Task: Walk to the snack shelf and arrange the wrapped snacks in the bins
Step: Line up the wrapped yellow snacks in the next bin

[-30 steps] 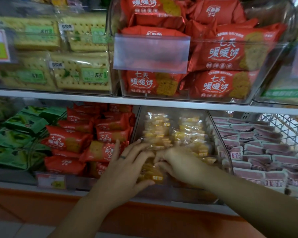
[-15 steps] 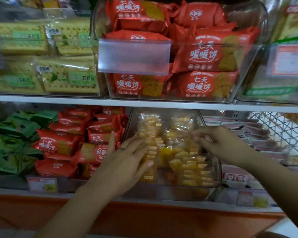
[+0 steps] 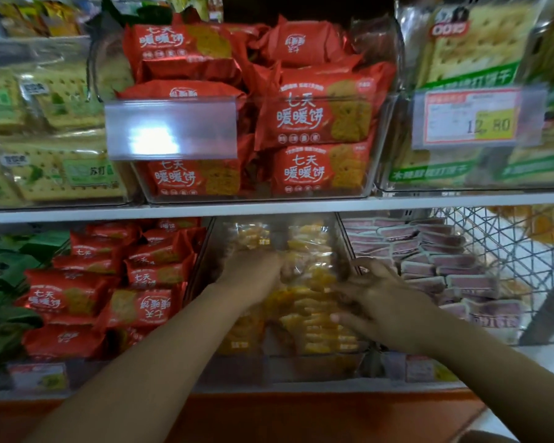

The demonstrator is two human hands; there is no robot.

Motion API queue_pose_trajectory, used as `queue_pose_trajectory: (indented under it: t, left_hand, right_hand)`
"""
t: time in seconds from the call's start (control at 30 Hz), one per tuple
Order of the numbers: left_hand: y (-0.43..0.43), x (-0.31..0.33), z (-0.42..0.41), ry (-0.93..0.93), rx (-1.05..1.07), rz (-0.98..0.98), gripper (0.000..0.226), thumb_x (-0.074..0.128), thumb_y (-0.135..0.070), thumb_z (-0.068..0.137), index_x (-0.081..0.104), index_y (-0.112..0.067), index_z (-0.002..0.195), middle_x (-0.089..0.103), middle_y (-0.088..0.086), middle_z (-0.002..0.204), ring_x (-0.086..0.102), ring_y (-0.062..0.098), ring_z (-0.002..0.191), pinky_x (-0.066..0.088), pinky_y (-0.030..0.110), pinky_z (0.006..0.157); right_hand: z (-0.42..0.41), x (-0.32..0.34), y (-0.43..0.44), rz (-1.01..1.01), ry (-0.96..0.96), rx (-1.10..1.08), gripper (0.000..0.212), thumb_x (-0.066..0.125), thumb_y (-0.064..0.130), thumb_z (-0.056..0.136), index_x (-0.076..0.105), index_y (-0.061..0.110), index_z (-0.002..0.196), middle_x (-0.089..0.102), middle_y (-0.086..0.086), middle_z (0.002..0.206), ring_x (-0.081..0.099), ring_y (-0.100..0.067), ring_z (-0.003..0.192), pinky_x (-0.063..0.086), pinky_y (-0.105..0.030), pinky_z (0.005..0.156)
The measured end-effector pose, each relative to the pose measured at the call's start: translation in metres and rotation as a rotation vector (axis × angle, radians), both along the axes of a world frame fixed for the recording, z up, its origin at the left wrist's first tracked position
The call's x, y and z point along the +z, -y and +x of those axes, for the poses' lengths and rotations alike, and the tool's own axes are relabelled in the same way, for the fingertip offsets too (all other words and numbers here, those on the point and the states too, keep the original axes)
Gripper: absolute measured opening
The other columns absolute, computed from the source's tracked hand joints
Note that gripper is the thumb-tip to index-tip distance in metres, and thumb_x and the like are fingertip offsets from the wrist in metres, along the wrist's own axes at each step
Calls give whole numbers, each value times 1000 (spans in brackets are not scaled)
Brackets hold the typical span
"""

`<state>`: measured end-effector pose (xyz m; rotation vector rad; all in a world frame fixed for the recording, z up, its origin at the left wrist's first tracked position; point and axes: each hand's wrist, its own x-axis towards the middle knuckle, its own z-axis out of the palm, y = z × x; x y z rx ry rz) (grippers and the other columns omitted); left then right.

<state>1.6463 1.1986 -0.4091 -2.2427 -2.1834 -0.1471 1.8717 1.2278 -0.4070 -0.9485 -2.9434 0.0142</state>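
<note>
Head view: the person stands at the shelf, so the walk is done and the arranging is in hand. Both hands are in the clear plastic middle bin (image 3: 301, 366) on the lower shelf, where the clear-wrapped yellow snacks (image 3: 314, 276) lie in roughly two rows running front to back. The left hand (image 3: 253, 276) reaches deep into the left row; it is smeared by motion and I cannot tell how its fingers lie. The right hand (image 3: 387, 302) sits on the right row near the front, fingers arched over the packs and thumb tucked under them, seemingly gripping a few. Next, I judge, the loose packs need squaring into their rows without sliding into the neighbouring small pink-and-white packs (image 3: 445, 260). Counts: two hands, one bin being worked, and too many blurred yellow snacks to number. Above it, six red foil biscuit packets (image 3: 317, 110) show their faces, and two clear price holders (image 3: 170, 129) hang on the upper shelf
</note>
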Motion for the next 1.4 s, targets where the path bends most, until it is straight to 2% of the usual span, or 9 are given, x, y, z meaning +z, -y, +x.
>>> queue_pose_trajectory:
  t: [0.13, 0.3, 0.4, 0.5, 0.6, 0.73, 0.93, 1.27, 1.4]
  left_hand:
    - [0, 9, -7, 45, -44, -111, 14, 59, -19, 88, 67, -27, 96, 64, -7, 108, 58, 14, 102, 40, 24, 80]
    - [0, 14, -21, 78, -19, -141, 11, 56, -21, 91, 65, -26, 96, 65, -6, 106, 58, 11, 97, 45, 25, 82]
    - [4, 12, -23, 110, -23, -88, 11, 54, -18, 91, 63, -24, 94, 65, -6, 100, 57, 11, 96, 44, 25, 80]
    - [8, 11, -22, 203, -29, -11, 14, 52, -17, 93, 53, -29, 84, 57, -11, 84, 56, 11, 87, 43, 25, 75]
    - [6, 13, -19, 298, -29, 53, 15, 52, -20, 94, 51, -31, 84, 58, -11, 82, 57, 10, 82, 46, 28, 75]
    - [-3, 12, 0, 380, -57, 47, 10, 52, -21, 94, 57, -28, 89, 65, -5, 89, 59, 12, 83, 48, 29, 76]
    - [-19, 4, 36, 456, -150, -28, 13, 58, -15, 92, 69, -15, 100, 68, -1, 100, 57, 7, 85, 36, 15, 65]
    - [-12, -13, 33, 384, -192, -257, 25, 49, -24, 97, 66, -17, 114, 65, 1, 115, 58, 15, 102, 45, 26, 88]
    - [-5, 13, 5, 552, -54, -19, 23, 50, -25, 97, 65, -21, 114, 66, -6, 112, 59, 10, 101, 44, 26, 89]
  right_hand:
    - [-1, -4, 2, 0, -19, 72, 89, -2, 79, 72, 59, 33, 117, 55, 10, 118, 24, -13, 129, 15, -45, 115]
    - [-3, 2, 4, -22, 3, 64, 86, 1, 75, 69, 61, 33, 114, 44, 14, 132, 19, -9, 136, -6, -43, 116]
    - [-9, 8, 0, -5, -12, 62, 86, 7, 81, 71, 65, 30, 109, 37, 9, 139, 25, -13, 135, -5, -44, 116]
    - [-18, 13, -2, -56, 35, 41, 61, 25, 68, 86, 61, 30, 117, 29, 13, 148, 19, -11, 139, -2, -45, 118]
    - [-23, 13, 1, -74, 57, 60, 49, 32, 60, 92, 60, 28, 116, 47, 13, 136, 39, -9, 128, 9, -41, 116]
    - [-18, 6, 9, -3, 80, 98, 62, 16, 67, 85, 56, 30, 114, 57, 13, 120, 50, -7, 115, -3, -31, 109]
    - [-8, 2, 3, -90, 17, 90, 72, 14, 73, 81, 47, 33, 131, 58, 9, 125, 45, -7, 121, 8, -35, 116]
    - [-2, 2, 4, -84, -32, 133, 41, 39, 50, 94, 50, 32, 130, 57, 12, 127, 45, -8, 121, 2, -34, 115]
    - [3, 1, 2, -95, -78, 121, 46, 35, 56, 92, 52, 32, 128, 59, 12, 123, 45, -6, 120, 5, -31, 115]
